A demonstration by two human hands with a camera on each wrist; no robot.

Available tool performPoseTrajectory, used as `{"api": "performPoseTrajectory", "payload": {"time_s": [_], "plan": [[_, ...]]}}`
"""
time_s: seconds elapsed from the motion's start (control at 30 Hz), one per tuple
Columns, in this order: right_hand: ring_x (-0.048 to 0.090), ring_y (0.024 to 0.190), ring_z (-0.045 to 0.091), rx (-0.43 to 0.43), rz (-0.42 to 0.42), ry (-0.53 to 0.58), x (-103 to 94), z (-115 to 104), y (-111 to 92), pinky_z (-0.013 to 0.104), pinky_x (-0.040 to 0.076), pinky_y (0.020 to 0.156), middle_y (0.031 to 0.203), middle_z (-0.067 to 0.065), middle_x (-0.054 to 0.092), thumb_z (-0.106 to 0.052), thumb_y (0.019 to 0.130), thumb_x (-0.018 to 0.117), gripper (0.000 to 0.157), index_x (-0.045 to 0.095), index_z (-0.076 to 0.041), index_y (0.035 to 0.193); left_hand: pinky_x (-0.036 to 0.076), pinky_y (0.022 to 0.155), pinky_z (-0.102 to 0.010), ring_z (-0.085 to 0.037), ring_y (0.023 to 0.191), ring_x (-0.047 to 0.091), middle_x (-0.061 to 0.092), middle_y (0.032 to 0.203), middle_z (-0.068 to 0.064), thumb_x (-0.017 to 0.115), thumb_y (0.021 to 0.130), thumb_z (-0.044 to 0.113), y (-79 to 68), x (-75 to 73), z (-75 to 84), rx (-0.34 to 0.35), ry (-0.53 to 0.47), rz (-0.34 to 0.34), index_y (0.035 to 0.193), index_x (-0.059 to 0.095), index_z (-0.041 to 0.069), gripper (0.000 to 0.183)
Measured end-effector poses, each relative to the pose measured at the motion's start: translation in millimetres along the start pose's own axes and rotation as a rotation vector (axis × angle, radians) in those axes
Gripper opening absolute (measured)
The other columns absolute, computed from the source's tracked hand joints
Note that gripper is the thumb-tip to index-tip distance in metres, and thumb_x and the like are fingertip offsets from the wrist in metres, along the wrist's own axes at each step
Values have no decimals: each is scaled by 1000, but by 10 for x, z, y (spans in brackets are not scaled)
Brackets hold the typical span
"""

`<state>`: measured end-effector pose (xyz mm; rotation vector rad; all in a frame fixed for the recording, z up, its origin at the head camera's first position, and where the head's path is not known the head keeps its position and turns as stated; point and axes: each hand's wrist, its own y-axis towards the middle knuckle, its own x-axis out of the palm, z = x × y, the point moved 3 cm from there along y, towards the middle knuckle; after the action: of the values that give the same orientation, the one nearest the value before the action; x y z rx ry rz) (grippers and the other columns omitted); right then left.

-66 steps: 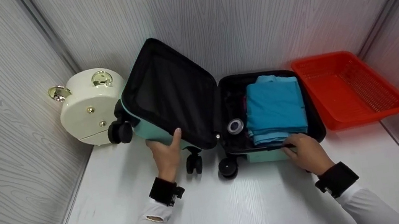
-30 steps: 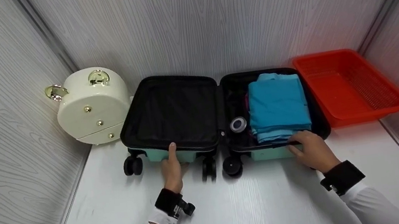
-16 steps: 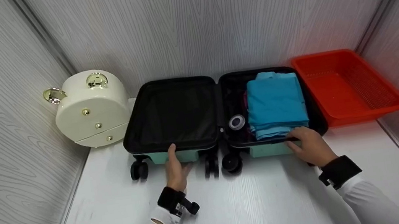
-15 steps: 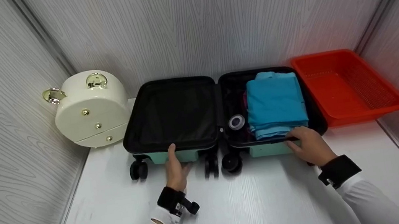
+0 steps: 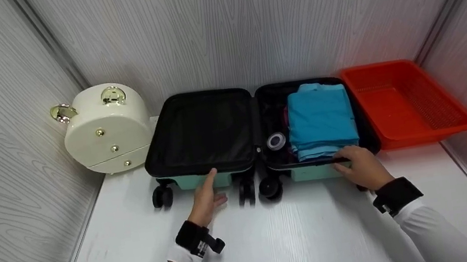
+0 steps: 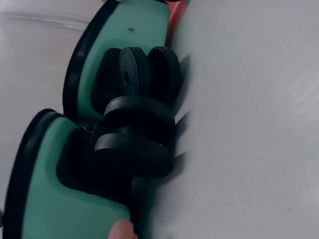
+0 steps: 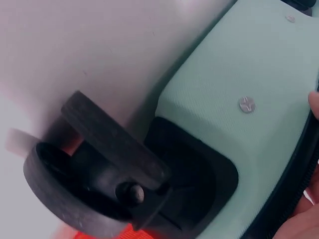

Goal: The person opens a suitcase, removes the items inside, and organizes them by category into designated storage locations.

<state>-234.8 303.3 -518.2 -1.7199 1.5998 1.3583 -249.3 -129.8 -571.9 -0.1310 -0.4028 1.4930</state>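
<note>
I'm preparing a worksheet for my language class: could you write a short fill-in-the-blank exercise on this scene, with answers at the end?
1. In the head view, the small round object lies to the ____ of the folded blue cloth.
2. The basket beside the open suitcase is ____ in colour.
3. The cream box shows ____ gold knobs on its front.
4. The suitcase rim by the cloth is gripped by the ____ hand.

Answers: left; red; three; right

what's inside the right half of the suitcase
The suitcase holds folded blue cloth and a small round object there. A dark pink edge shows beside the cloth; anything under the cloth is covered.
</note>
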Motion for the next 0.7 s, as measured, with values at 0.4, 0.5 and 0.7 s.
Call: {"api": "performPoseTrajectory", "payload": {"time_s": [0.4, 0.5, 0.7], "plan": [[63, 105, 42, 125, 220, 51, -569, 308, 83, 59, 53, 94, 116, 26, 71, -17, 108, 67, 27, 75, 5, 121, 44, 53, -33, -16, 57, 52, 57, 65, 1, 70, 106, 33, -231, 396, 729, 748, 1043, 177, 71, 63, 16, 39], [61, 113, 49, 206, 236, 46, -680, 506, 121, 65, 51, 101, 125, 32, 68, -17, 110, 62, 33, 70, 9, 128, 59, 78, -46, -31, 88, 67, 71, 100, -16, 66, 108, 33, -93, 513, 803, 807, 1135, 140, 102, 74, 2, 32], [57, 128, 58, 324, 147, 8, -735, 861, 130, 73, 45, 112, 142, 40, 60, -15, 111, 54, 43, 59, 13, 143, 42, 123, -61, -47, 145, 52, 55, 156, -27, 52, 113, 52, 236, 668, 758, 637, 1335, -9, 154, 53, -3, 69]]}}
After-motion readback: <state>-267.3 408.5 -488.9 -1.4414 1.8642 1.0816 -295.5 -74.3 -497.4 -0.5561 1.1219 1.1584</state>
